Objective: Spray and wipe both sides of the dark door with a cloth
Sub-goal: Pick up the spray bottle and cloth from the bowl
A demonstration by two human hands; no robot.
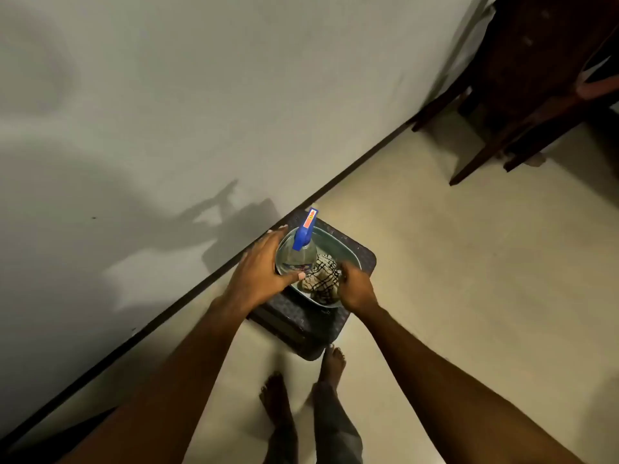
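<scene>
The left hand [259,266] is wrapping the one spray bottle [299,254], fingers spread and curled round its clear body, thumb lying across the near side. The bottle is standing upright inside the single basin [338,242], at its left end, blue trigger head pointing up. The right hand [356,288] is reaching over the basin's right rim, fingers bunched together and curling down onto the one checked cloth [321,277], which is lying crumpled in the basin beside the bottle; blur is hiding whether they are pinching it. The basin is sitting on one dark stool [365,259]. Two bare feet [274,393] are standing just below it.
</scene>
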